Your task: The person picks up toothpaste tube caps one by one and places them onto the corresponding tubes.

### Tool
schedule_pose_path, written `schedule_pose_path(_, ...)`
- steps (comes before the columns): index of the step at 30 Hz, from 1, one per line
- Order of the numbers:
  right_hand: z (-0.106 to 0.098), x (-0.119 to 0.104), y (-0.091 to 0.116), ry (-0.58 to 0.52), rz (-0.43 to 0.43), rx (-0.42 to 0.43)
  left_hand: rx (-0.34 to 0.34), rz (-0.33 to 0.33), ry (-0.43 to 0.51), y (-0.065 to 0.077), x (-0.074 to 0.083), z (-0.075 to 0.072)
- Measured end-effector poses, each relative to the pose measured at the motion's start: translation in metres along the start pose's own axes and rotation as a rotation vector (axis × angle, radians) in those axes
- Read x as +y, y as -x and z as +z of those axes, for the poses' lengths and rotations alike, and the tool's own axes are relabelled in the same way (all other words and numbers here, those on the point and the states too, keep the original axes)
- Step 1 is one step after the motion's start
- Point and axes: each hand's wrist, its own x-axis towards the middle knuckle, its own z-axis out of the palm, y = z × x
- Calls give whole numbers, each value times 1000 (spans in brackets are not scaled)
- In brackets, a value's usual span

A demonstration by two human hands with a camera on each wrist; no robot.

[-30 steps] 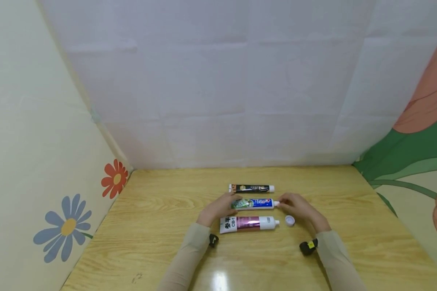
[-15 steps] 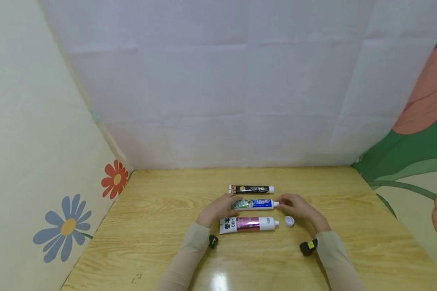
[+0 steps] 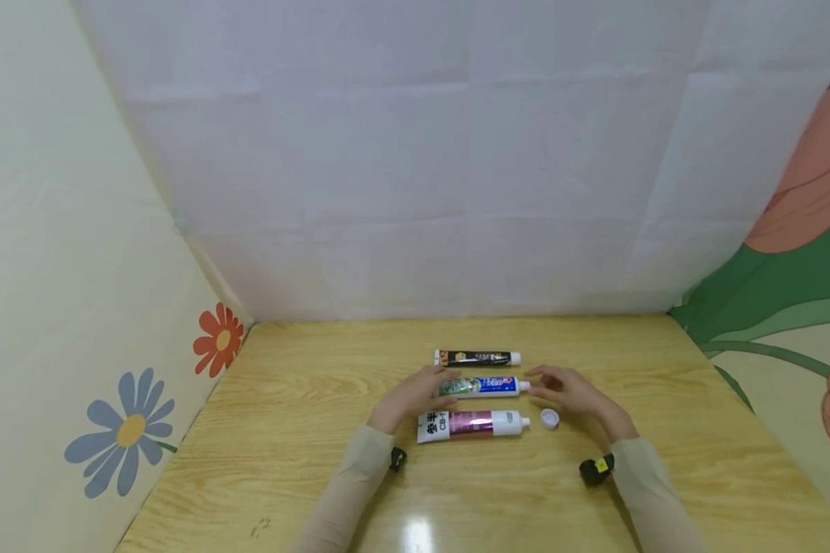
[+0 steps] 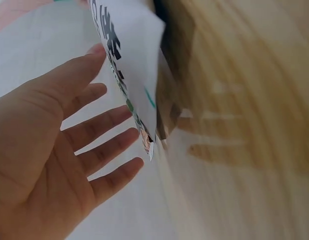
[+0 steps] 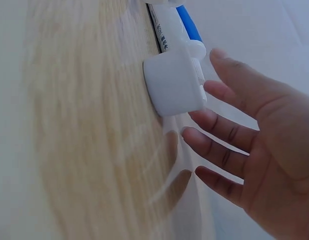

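Note:
In the head view a blue and green toothpaste tube point(image 3: 484, 386) lies between my hands, its narrow white end to the right. At its left end is my left hand point(image 3: 412, 395), fingers spread and loose around the tube's end in the left wrist view. My right hand point(image 3: 566, 390) hovers by the white end with thumb and fingers apart, holding nothing. Nearer to me lies a purple and white toothpaste tube point(image 3: 472, 425) with a bare nozzle. A loose white cap point(image 3: 549, 418) sits to its right; the same cap point(image 5: 174, 82) looms large in the right wrist view.
A thin black toothpaste tube point(image 3: 479, 359) lies beyond the blue and green one. All rest on a wooden table point(image 3: 304, 430). A white sheet point(image 3: 415, 169) hangs along the table's back edge. Flower-painted walls stand at left and right.
My right fingers have parted from the blue and green tube's white end. My left fingers have loosened, and both wrists have shifted slightly outward. The tubes and loose cap stay in place.

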Motion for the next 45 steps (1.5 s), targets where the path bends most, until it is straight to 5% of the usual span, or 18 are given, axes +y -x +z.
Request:
schedule_pose_path(11, -3, 6, 10, 7, -42, 28, 30, 77, -51, 5, 5, -6)
schedule_pose_path(18, -5, 6, 18, 1, -99, 24, 72, 185, -107, 6, 13, -6)
schedule_pose_path(26, -7, 5, 27, -3, -71, -13, 130, 307, -197, 9, 21, -6)
schedule_pose_path(45, -1, 5, 35, 30, -76, -35, 52, 300, -299, 14, 28, -1)
